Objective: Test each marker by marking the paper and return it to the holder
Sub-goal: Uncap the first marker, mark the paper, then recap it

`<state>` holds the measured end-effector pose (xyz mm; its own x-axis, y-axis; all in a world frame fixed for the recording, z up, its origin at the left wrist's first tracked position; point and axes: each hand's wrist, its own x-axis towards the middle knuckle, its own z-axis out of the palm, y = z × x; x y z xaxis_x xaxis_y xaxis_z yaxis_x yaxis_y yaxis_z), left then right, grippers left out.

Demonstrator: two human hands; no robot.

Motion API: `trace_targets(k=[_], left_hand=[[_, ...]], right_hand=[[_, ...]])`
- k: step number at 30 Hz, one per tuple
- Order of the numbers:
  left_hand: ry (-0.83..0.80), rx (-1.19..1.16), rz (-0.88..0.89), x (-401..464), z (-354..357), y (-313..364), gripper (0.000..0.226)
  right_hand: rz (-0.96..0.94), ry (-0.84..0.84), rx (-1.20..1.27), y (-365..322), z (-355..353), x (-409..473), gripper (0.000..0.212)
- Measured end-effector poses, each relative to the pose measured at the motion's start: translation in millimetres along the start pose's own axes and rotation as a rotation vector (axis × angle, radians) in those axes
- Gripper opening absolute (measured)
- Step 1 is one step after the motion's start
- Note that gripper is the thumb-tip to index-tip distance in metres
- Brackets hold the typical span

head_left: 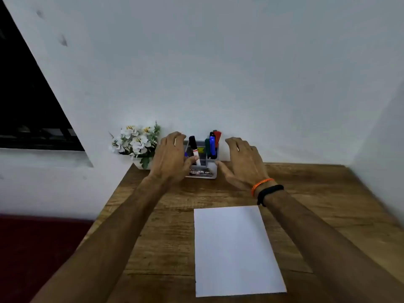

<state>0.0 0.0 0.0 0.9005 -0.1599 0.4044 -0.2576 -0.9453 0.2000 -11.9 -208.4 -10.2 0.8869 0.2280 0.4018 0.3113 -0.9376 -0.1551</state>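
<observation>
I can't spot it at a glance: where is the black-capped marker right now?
In the head view the black-capped marker stands tilted in the left part of the holder at the table's far edge, just right of the left hand.

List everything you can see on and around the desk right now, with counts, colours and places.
holder: one, grey, far edge of the table.
markers: about five upright, black-capped white left; green, blue, red, one dark behind, right.
paper: one, white, blank, near centre.
flowers: one white bunch, left of holder.
wristbands: orange and black, right wrist.
left hand: beside holder's left, thumb touching white marker.
right hand: beside holder's right.
</observation>
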Motion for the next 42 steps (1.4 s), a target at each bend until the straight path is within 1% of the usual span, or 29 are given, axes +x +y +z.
trace_targets(k=[3,6,11,14,18,21,24,26,28,30,33,34,36,39,40,42], left_hand=[[0.047,-0.028,-0.021,-1,19,-9,0.063],[0.076,-0.056,-0.041,-2,31,-14,0.055],[0.114,-0.130,-0.075,-1,34,-15,0.036],[0.104,-0.179,-0.095,0,24,-12,0.028],[0.204,-0.213,-0.044,-1,-4,-5,0.022],[0.289,-0.223,-0.008,-10,-27,-1,0.020],[0.366,-0.336,-0.036,-26,-42,3,0.018],[0.395,-0.484,-0.113,-42,-42,8,0.021],[0.379,-0.683,-0.202,-59,-34,12,0.021],[0.335,-0.865,-0.295,-75,-20,17,0.018],[0.246,-1.094,-0.420,-103,-2,28,0.022],[0.204,-1.166,-0.443,-112,4,31,0.023],[0.124,-1.289,-0.476,-126,13,35,0.021],[0.050,-1.361,-0.476,-137,17,36,0.017],[0.028,-1.346,-0.439,-138,16,35,0.015],[-0.017,-1.220,-0.303,-139,14,32,0.014]], right_hand=[[-0.035,0.055,-0.006,1,27,1,0.060],[-0.052,0.059,-0.022,-4,48,2,0.058],[-0.053,0.098,-0.060,-8,62,-1,0.058],[-0.026,0.151,-0.027,-11,61,-5,0.055],[-0.027,0.209,-0.003,-17,52,-10,0.051],[-0.036,0.284,0.056,-24,40,-18,0.040],[0.000,0.318,0.200,-36,29,-32,0.031],[0.052,0.298,0.328,-47,26,-45,0.032],[0.106,0.253,0.493,-59,26,-59,0.036],[0.162,0.189,0.743,-69,29,-73,0.038],[0.309,0.051,1.256,-83,29,-95,0.035],[0.351,0.018,1.372,-86,30,-99,0.035],[0.395,0.013,1.476,-87,33,-107,0.034],[0.400,0.052,1.514,-81,35,-114,0.029],[0.389,0.061,1.508,-78,35,-115,0.027],[0.346,0.066,1.485,-70,32,-117,0.023]])
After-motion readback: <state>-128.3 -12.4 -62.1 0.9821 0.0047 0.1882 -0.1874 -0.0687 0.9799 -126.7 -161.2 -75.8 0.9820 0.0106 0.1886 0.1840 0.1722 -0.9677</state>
